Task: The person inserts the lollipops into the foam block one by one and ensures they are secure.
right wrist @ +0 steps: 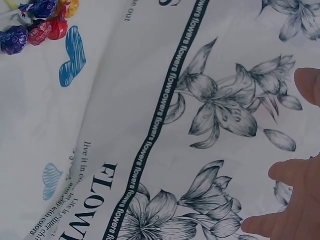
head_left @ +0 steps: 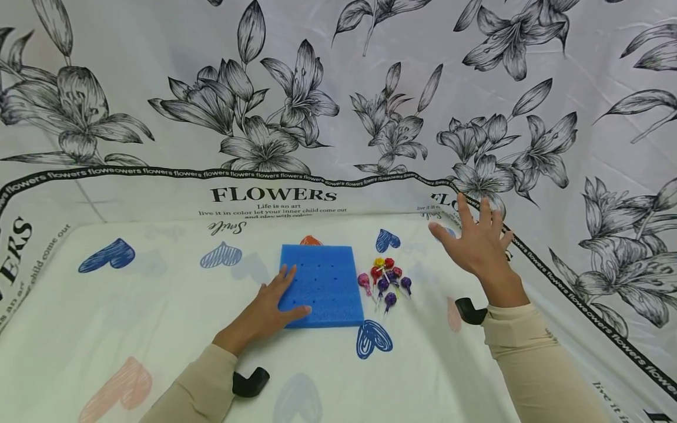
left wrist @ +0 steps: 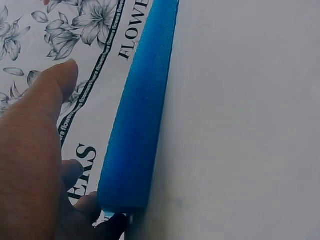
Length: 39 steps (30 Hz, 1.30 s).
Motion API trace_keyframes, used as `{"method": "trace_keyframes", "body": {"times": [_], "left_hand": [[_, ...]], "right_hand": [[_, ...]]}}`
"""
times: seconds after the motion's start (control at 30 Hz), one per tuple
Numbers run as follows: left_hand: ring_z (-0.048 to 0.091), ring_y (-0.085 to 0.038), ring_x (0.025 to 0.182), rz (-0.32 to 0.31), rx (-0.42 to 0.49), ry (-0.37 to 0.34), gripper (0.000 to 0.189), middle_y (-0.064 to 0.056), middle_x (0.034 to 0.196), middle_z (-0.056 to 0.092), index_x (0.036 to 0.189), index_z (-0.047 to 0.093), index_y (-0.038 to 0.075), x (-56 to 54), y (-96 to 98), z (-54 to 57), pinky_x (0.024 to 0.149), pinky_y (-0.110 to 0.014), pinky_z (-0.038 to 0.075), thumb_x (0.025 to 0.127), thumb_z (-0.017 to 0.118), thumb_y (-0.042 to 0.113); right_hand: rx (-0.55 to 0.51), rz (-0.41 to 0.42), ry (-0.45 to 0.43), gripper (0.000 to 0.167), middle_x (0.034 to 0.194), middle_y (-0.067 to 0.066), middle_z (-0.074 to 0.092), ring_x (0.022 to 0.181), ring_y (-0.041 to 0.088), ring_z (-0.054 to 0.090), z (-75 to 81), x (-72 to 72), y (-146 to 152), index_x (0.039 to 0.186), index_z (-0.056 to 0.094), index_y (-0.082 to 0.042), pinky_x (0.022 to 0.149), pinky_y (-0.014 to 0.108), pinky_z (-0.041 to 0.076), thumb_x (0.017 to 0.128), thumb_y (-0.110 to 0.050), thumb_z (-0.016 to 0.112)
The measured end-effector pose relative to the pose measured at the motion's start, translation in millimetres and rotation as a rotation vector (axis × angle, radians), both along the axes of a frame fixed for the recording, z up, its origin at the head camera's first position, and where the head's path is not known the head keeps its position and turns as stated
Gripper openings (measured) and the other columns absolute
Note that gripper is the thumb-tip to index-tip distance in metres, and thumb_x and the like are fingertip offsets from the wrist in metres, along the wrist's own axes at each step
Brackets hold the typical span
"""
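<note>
A blue foam block (head_left: 325, 288) with several small holes in its top lies on the white cloth. My left hand (head_left: 267, 311) rests on its left side, thumb and fingers spread along the edge. In the left wrist view the foam's long side (left wrist: 137, 115) stands beside the hand. Just right of the block lie several wrapped lollipops (head_left: 390, 301) in purple, red, pink and yellow. My right hand (head_left: 478, 244) is raised to the right of them with its fingers spread and holds nothing. In the right wrist view a few lollipops (right wrist: 40, 31) show at the upper left corner.
The white cloth (head_left: 174, 317) is printed with hearts. Behind it and on the right rises a light backdrop (head_left: 370, 23) with black flower drawings and a dark lettered band. Black wrist mounts (head_left: 251, 383) stick out from both sleeves.
</note>
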<state>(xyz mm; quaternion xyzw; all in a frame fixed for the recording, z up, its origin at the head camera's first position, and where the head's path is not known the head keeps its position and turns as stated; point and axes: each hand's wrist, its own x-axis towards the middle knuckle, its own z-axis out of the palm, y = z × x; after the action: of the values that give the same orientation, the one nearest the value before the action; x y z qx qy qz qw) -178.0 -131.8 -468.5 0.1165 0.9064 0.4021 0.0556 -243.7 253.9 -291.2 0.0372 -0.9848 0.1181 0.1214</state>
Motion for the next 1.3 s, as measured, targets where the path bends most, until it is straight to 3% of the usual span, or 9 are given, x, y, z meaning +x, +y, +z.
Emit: {"method": "trace_keyframes", "body": {"times": [0.23,0.53,1.3], "left_hand": [[0.004,-0.050,0.140,0.007,-0.042,-0.001,0.103,-0.010,0.160,0.006,0.157,0.014,0.018,-1.0,1.4,-1.4,0.105,-0.067,0.017,0.081,0.060,0.069],[0.007,-0.034,0.144,-0.004,-0.079,0.022,0.108,-0.009,0.160,0.005,0.155,0.011,0.005,-2.7,2.8,-5.4,0.114,-0.050,0.009,0.081,0.069,0.059],[0.006,-0.045,0.141,0.014,-0.112,0.008,0.108,-0.008,0.161,0.005,0.154,0.017,0.004,-6.0,4.6,-4.0,0.109,-0.059,0.018,0.079,0.069,0.062]], "right_hand": [[-0.001,-0.008,-0.015,0.094,0.155,0.029,-0.008,0.137,0.054,-0.012,-4.5,-1.2,-1,0.157,0.002,-0.022,0.093,0.080,-0.007,0.088,-0.074,0.038],[0.004,-0.013,-0.034,0.095,0.155,0.029,-0.008,0.137,0.053,-0.010,-7.2,-3.0,-3,0.157,0.003,-0.020,0.095,0.079,-0.005,0.087,-0.074,0.039],[-0.030,0.053,-0.013,0.093,0.157,0.023,-0.007,0.139,0.051,-0.009,-13.1,-8.5,-8,0.157,0.004,-0.018,0.098,0.076,-0.002,0.089,-0.070,0.042]]}}
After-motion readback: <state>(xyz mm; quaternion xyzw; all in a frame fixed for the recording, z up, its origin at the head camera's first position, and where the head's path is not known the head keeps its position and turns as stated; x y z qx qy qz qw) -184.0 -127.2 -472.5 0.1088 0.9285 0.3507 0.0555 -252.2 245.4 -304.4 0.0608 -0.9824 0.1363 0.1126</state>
